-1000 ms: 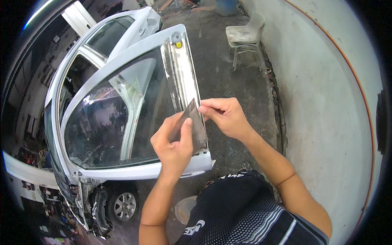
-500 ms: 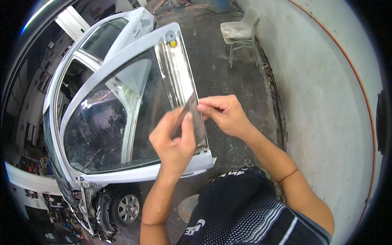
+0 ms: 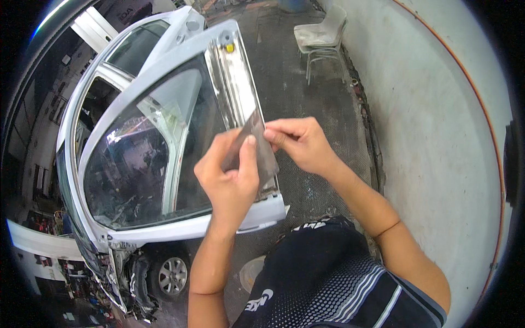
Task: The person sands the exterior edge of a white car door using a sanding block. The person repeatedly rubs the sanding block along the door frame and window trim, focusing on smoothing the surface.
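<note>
A brown-grey sheet, which looks like sandpaper (image 3: 265,156), is held up in front of the rear pillar of an open car door (image 3: 155,235). My left hand (image 3: 231,174) grips the sheet's left side, thumb on its near face and fingers behind. My right hand (image 3: 301,143) pinches its right edge between thumb and fingertips. Behind the sheet runs the door's shiny bare-metal pillar strip (image 3: 232,82), with a yellow piece (image 3: 229,48) near its top. The door glass (image 3: 136,164) lies left of my left hand. The sheet hides the strip's lower part.
The white car body (image 3: 64,128) stands at left, its front stripped around a wheel (image 3: 173,276). A dusty chair (image 3: 322,35) is at the far right, by a pale wall (image 3: 437,136) with an orange hose (image 3: 465,71). A round pale container (image 3: 251,272) sits on the floor beside me.
Both hands and the sheet appear slightly higher in the picture, and my left hand is a little further left. The view has shifted slightly. Both grips stay the same.
</note>
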Motion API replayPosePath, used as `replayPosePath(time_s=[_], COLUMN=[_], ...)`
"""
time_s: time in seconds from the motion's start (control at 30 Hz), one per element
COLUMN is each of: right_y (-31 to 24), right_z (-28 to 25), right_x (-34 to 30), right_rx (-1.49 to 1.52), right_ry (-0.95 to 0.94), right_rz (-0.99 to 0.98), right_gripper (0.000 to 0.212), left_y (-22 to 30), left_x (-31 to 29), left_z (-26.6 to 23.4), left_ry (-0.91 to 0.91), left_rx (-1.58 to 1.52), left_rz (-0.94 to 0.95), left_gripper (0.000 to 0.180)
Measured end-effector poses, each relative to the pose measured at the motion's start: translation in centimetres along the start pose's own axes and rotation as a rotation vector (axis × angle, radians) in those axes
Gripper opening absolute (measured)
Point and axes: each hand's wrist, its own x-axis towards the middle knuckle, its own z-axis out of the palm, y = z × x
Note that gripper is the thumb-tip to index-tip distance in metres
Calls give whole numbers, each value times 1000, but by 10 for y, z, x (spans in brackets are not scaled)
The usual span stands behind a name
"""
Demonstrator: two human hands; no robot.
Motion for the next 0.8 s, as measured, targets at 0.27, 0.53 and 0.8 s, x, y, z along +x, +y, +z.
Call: replayPosePath(time_s=[0.27, 0.53, 0.8], right_y=[1, -1, 4], right_z=[1, -2, 2], right_x=[-1, -3, -5], right_rx=[76, -7, 97], right_ry=[-4, -29, -23], right_rz=[88, 74, 79], right_gripper=[21, 22, 24], left_y=[-2, -5, -6], left_x=[1, -7, -11], left_z=[0, -5, -5], left_ry=[-3, -11, 10], left_rx=[-35, 24, 16], left_rz=[-9, -18, -11], left_gripper=[11, 10, 11])
